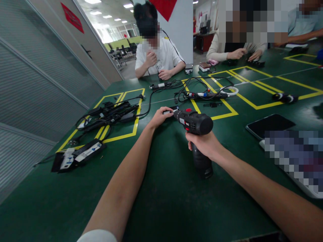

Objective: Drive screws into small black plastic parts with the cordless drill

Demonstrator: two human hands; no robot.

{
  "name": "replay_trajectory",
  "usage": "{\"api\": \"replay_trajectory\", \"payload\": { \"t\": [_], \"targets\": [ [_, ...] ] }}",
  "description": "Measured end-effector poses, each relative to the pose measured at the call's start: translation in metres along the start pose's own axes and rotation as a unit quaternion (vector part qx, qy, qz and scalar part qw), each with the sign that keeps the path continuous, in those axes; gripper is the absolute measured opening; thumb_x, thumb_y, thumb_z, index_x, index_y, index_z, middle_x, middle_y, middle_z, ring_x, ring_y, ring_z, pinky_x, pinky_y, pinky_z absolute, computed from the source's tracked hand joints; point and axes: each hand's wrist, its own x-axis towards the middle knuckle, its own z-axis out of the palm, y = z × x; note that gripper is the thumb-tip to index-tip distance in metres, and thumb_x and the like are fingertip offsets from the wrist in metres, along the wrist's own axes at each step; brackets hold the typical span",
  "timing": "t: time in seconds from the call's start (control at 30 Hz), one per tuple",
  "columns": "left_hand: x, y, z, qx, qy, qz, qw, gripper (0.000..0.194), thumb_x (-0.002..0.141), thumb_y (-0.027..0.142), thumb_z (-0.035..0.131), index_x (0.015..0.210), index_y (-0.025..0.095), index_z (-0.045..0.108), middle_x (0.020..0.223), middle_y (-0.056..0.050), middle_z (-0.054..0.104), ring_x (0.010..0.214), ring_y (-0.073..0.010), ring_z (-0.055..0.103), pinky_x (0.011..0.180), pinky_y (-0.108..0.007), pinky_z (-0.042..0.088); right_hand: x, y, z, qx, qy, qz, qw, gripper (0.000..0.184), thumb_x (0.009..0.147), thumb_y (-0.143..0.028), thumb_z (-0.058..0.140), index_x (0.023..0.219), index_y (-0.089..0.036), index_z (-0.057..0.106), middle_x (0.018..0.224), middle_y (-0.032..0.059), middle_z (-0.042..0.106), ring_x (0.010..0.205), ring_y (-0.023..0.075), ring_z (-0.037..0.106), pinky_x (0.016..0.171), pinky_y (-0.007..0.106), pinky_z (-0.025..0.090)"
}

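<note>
- The green table (pixel 166 201) fills the view, marked with yellow tape boxes that seem to set apart work areas; other people sit along its far edge.
- A tangle of black cables and adapters (pixel 111 112) lies in the left box, grouped together, apparently to stay clear of the work.
- The cordless drill (pixel 195 126) sits at the middle of the table, held level with its nose pointing left, so the tip meets the small part.
- The right hand (pixel 205 144) has its fingers wrapped around the drill's grip; the trigger finger is hidden behind the body.
- The left hand (pixel 158 117) pinches a small black part (pixel 171 109) against the table, seemingly steadying it at the drill's tip; the bit itself is too small to make out.
- A dark tablet (pixel 270 125) lies to the right; the thing beside it is blurred out.
</note>
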Motion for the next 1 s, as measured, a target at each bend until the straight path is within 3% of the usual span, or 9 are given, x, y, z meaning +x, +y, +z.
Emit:
{"api": "replay_trajectory", "payload": {
  "t": [1.0],
  "targets": [
    [-0.0003, 0.0018, 0.0008, -0.005, 0.0, 0.005, 1.0, 0.028, 0.073, 0.036, 0.064, 0.097, 0.022, 0.067, 0.109, -0.003, 0.065, 0.108, -0.0219, 0.055, 0.102, -0.037, 0.039, 0.0008, 0.0019, 0.0019, -0.004, -0.001, -0.007, 1.0, 0.008, 0.068, -0.022, 0.057, 0.062, -0.018, 0.053, 0.049, 0.0014, 0.056, 0.043, 0.0138, 0.055, 0.045, 0.027, 0.043]
  ]
}}
